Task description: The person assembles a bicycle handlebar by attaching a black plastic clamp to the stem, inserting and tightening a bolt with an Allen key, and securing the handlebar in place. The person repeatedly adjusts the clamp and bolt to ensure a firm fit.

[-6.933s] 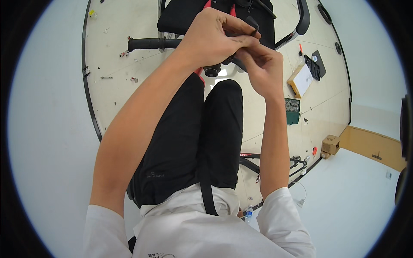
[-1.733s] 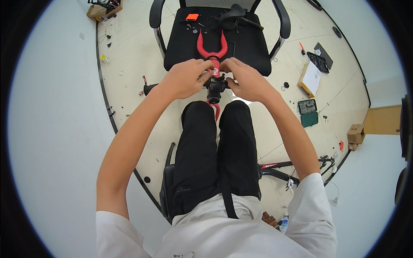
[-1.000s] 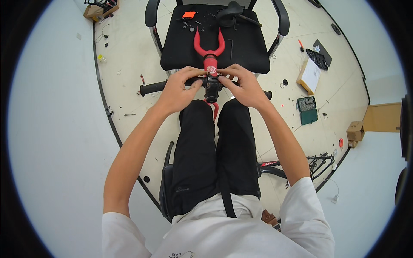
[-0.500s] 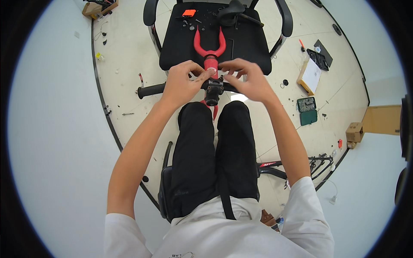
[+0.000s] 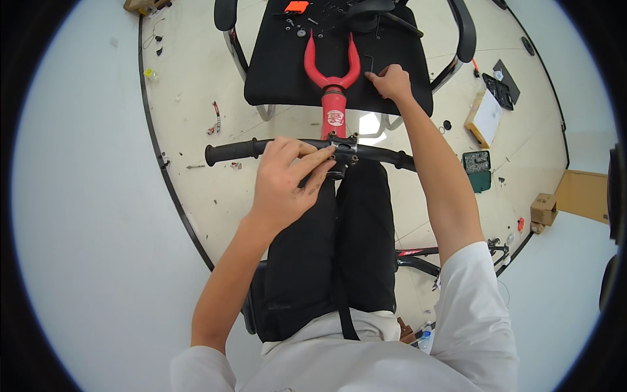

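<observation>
A red bicycle fork (image 5: 334,112) lies with its prongs on the chair seat and its lower end toward me. At that end a black stem (image 5: 345,149) clamps across a black handlebar (image 5: 238,150). My left hand (image 5: 290,173) is closed at the stem's left side, fingertips and thumb against the clamp, over part of the bar. Out on the seat's front right, my right hand (image 5: 394,83) pinches the near end of a black L-shaped hex key (image 5: 371,63). The lower part of the stem is partly hidden behind my left fingers.
The black office chair (image 5: 281,85) also bears a bicycle saddle (image 5: 371,9), an orange piece (image 5: 296,7) and several small bolts. Its right armrest (image 5: 465,39) rises beyond my right hand. On the floor at right lie a green case (image 5: 480,181), a box (image 5: 484,117) and a bicycle frame (image 5: 421,261).
My right hand has left the stem and reached forward to the hex key on the seat. My left hand has shifted nearer, onto the clamp; the handlebar has turned, exposing the clamp.
</observation>
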`<state>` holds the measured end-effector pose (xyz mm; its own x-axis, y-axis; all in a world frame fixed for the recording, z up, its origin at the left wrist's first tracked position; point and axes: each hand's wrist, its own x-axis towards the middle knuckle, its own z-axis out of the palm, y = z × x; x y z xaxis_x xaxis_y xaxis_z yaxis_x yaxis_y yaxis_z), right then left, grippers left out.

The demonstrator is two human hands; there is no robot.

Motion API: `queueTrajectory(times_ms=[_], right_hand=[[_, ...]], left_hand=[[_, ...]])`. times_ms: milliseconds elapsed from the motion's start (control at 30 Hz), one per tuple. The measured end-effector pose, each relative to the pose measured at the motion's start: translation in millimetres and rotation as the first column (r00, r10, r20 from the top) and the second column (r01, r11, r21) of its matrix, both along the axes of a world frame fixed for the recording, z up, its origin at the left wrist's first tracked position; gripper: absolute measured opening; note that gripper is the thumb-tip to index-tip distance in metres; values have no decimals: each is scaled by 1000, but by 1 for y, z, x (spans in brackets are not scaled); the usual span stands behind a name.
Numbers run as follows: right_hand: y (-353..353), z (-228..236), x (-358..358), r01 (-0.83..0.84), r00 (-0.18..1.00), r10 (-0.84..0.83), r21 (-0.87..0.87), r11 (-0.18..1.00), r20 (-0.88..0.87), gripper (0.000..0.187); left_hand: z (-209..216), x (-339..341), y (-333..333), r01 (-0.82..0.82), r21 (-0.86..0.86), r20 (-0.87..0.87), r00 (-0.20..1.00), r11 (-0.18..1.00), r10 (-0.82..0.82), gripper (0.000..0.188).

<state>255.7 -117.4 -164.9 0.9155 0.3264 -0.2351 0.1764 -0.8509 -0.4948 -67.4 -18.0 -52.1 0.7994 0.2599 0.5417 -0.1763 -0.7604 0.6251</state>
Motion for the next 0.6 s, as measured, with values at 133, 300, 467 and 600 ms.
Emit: queueTrajectory(times_ms=[133,300,467,600], right_hand=[[3,-14,11,-50,996,48,27,998,70,38],[-11,24,-11,68,943,64,378,923,-326,29],[-28,126,-95,23,864,364,751,660,-347,21],[-33,154,-143,-270,826,551,779,567,-115,16]], left_hand=[[-7,4,-8,-74,-62,68,995,995,78,27],[-7,5,-25,-211,-127,64,973,969,220,27],[-7,2,-36,-258,-212,73,958,943,278,24],[-16,5,-42,-287,-274,92,942,918,322,19]])
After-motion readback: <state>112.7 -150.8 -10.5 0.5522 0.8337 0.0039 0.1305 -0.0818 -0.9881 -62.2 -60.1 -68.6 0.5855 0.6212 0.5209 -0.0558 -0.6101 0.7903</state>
